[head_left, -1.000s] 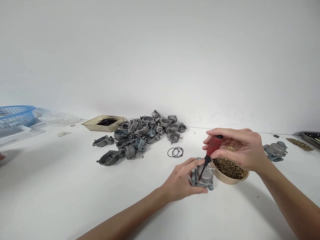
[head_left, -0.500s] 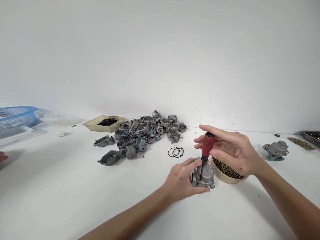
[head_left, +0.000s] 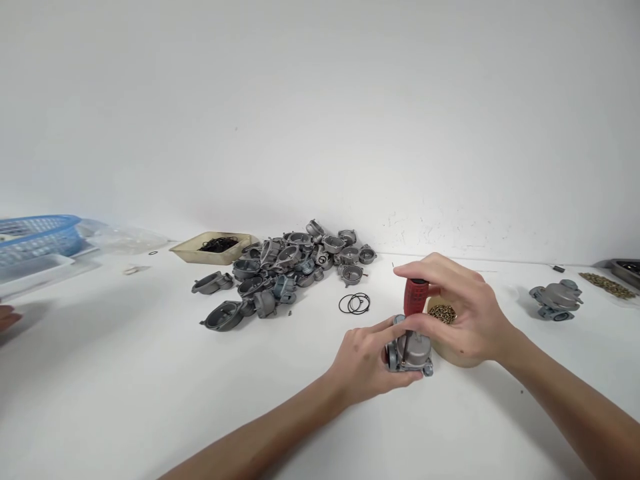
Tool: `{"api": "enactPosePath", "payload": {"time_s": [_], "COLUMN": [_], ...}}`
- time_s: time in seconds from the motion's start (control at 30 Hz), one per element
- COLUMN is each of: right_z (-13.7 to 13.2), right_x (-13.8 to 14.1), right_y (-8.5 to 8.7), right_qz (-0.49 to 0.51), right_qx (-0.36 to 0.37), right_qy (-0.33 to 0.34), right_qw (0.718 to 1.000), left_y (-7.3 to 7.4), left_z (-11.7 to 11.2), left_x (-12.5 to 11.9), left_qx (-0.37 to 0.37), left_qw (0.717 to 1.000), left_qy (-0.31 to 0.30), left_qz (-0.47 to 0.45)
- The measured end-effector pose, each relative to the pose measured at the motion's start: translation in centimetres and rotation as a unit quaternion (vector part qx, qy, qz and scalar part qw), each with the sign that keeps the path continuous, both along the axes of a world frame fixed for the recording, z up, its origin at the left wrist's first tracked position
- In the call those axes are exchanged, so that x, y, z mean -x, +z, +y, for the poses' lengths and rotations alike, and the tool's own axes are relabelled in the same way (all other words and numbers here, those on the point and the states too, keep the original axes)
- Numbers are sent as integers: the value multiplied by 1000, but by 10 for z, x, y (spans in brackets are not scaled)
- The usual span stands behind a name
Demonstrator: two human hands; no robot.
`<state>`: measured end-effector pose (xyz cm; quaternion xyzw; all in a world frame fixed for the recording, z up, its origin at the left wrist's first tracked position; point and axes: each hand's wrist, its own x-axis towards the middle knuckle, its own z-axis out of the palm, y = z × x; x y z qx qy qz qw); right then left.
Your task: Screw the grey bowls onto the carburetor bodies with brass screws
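Note:
My left hand (head_left: 365, 363) is closed around a grey metal carburetor (head_left: 417, 350) on the white table, its domed bowl facing up. A screwdriver with a red handle (head_left: 415, 297) and black top stands almost upright, its tip on a screw at the bowl's near left edge. My right hand (head_left: 463, 310) grips the screwdriver, with a finger over the top of the handle and the thumb low on it. The left index finger reaches to the screwdriver's shaft. Just behind the carburetor, a round cream tub (head_left: 455, 355) of small brass-coloured screws is partly covered by my right hand.
Carburetor bowls and bodies (head_left: 287, 257) lie heaped mid-table, near black O-rings (head_left: 355, 304). Left of them are a cream tray (head_left: 187, 252) of black rings and a blue basket (head_left: 45, 237). Another carburetor (head_left: 556, 300) stands right. Another person's hand (head_left: 7, 319) shows at the left edge.
My right hand has come down around the screwdriver, with fingers and thumb closing on its handle. The left hand still holds the carburetor. The whole view has shifted slightly.

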<state>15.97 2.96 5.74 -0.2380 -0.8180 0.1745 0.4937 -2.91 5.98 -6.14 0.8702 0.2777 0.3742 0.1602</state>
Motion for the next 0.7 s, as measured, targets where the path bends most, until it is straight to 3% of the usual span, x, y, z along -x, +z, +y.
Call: {"api": "enactPosePath", "payload": {"time_s": [0.13,0.3,0.43,0.5,0.6,0.7], "right_z": [-2,1,1,2,4,2], "right_x": [-2,-2,-4,-6,-7,-8], "right_y": [0,-1,3,3,2,4], "right_qz": [16,25,-2,-4,-10,-22], "right_qx": [62,-18,47,38,-44,-12], "right_qy": [75,-1,70,56,-10,27], "right_qw": [995,1000,996,998,999,999], "left_y": [1,-2,-1,0,0,-1], "left_z": [0,-1,0,0,-1,-1], "left_x": [0,-1,0,0,-1,-1], "left_qx": [-13,-34,-23,-28,-39,-35], "left_qw": [1000,999,1000,1000,999,999], "left_qy": [7,21,9,10,22,22], "left_qz": [11,-15,1,6,2,2]}}
